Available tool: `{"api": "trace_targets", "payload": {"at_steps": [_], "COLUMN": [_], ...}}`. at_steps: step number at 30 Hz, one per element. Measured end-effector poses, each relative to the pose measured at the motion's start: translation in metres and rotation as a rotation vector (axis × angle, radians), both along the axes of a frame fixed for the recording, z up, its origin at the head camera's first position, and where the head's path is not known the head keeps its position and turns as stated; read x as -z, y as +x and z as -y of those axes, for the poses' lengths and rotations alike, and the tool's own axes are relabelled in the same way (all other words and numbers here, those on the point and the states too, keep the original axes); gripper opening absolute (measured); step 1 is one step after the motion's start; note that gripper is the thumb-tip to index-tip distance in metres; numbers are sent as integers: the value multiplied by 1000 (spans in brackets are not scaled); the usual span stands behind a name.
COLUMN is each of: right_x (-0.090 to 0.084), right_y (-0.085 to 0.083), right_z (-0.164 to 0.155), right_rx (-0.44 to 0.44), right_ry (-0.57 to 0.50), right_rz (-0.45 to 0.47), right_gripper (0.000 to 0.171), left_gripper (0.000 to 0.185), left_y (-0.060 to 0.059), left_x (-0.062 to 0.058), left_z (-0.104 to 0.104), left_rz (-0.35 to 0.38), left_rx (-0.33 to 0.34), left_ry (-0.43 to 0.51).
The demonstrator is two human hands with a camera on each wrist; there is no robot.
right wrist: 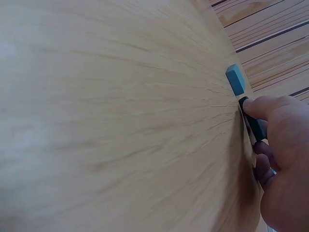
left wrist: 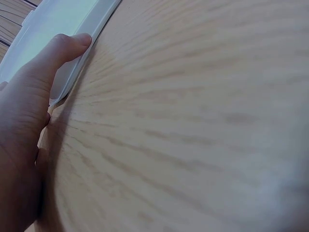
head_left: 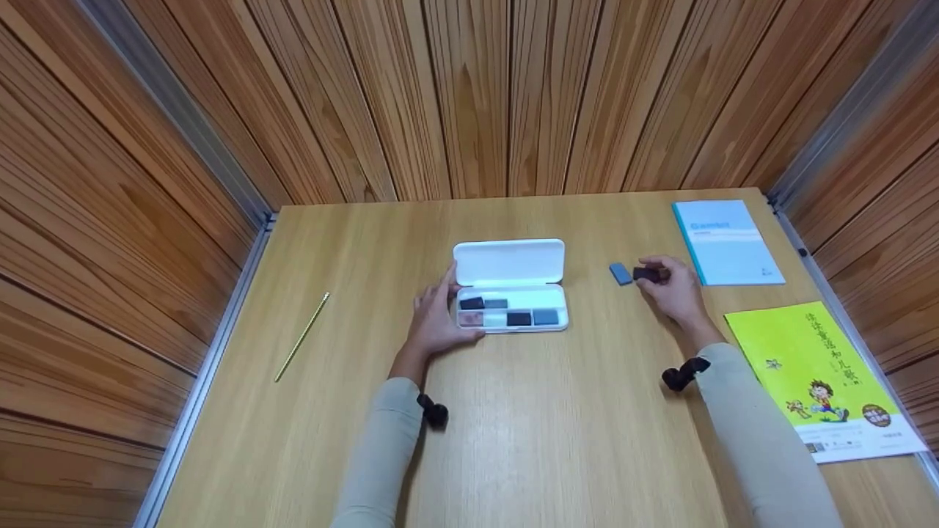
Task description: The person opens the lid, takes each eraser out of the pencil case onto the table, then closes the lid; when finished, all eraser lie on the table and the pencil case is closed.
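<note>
Two hands — right hand (head_left: 675, 290) pinches black block (head_left: 645, 274).

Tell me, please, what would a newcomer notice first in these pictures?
First, the open white case at the table's middle, with small dark and pale blocks inside; the left hand rests against its left end. To its right, the right hand pinches a dark block beside a blue block.
</note>
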State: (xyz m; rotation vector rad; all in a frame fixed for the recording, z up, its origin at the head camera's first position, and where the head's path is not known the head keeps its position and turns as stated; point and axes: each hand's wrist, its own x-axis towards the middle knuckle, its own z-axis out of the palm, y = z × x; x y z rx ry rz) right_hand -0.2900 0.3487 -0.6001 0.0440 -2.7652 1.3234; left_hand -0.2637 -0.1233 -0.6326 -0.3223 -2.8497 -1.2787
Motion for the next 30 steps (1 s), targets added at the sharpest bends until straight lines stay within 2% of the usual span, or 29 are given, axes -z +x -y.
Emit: {"api": "trace_targets", "payload": {"at_steps": [18, 25, 30], "right_x": [-8, -17, -18], "right_y": [5, 11, 14], "right_z": [0, 10, 22], "right_rx": [-53, -104, -138], "right_ry": [-6, -23, -10], "right_rz": [-21, 18, 14], "right_gripper": [42, 43, 42], "left_gripper": [143, 142, 143], "left_y": [0, 0, 1], "left_x": [1, 0, 0], "left_z": [1, 1, 0], "left_rz": [-10, -15, -11], "left_rx": [7, 6, 1], "left_ry": [-7, -4, -6]}}
